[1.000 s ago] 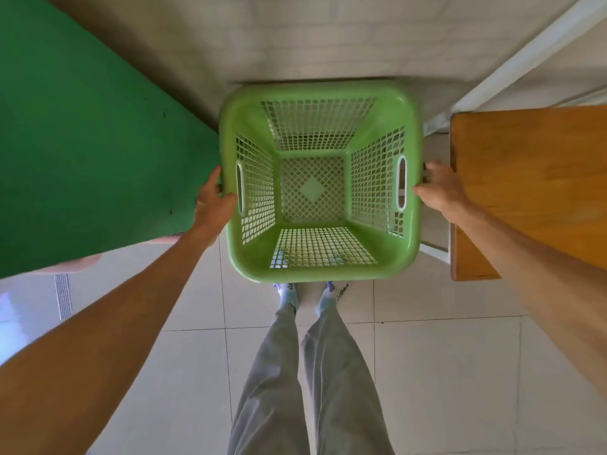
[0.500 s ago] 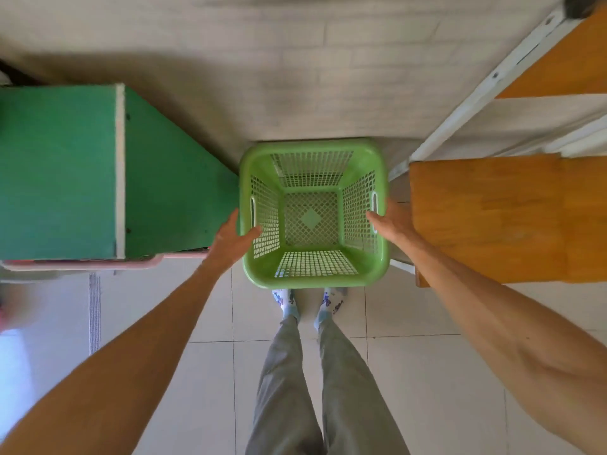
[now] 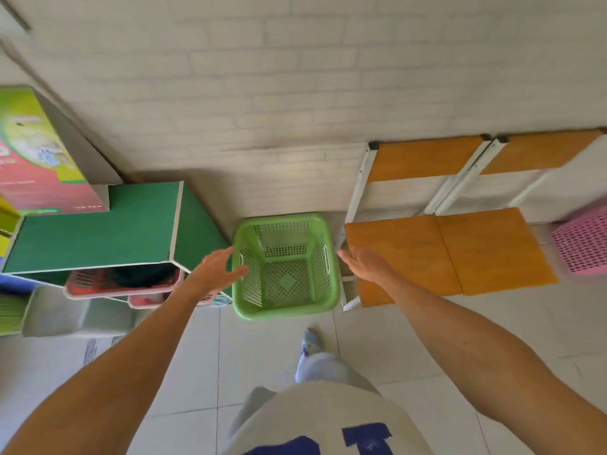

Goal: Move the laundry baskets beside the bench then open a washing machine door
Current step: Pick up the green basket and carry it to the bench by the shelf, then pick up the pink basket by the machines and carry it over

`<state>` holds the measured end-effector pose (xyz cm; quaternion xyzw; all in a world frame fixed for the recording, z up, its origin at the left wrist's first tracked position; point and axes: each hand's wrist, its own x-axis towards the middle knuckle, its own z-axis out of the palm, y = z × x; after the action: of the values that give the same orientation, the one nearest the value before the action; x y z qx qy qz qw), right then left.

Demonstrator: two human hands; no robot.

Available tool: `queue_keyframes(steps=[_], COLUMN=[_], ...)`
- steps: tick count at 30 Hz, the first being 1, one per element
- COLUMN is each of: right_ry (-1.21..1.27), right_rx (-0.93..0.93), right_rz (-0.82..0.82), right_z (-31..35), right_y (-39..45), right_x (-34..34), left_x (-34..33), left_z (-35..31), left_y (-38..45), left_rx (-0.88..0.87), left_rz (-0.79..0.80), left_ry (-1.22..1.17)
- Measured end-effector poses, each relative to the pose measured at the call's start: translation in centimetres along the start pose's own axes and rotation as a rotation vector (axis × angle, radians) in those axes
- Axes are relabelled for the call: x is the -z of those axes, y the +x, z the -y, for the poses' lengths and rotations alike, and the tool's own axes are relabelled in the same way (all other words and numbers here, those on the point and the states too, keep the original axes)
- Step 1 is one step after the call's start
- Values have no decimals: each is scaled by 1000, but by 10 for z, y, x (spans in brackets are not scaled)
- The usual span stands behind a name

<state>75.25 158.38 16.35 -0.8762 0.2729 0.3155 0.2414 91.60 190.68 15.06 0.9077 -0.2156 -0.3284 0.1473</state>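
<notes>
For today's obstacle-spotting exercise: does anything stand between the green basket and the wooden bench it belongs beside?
Nothing visible does. The green basket already sits on the floor right next to the bench, with only a narrow strip of floor and the bench's white leg between them. Both open hands, left hand and right hand, flank it without gripping.
</notes>
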Motion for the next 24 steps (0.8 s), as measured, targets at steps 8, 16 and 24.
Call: queue_keyframes(steps=[8, 16, 24], right_ry=[35, 136, 238], right_rx=[-104, -431, -712], right_rz=[-251, -407, -526], right_z=[-68, -207, -361], right_y=[-114, -276, -418], right_x=[-12, -45, -66], left_x=[-10, -80, -148], left_z=[-53, -205, -379], left_y=[-44, -114, -158], left_rx=[-198, -506, -753], left_rz=[17, 87, 109], left_ry=[239, 419, 571])
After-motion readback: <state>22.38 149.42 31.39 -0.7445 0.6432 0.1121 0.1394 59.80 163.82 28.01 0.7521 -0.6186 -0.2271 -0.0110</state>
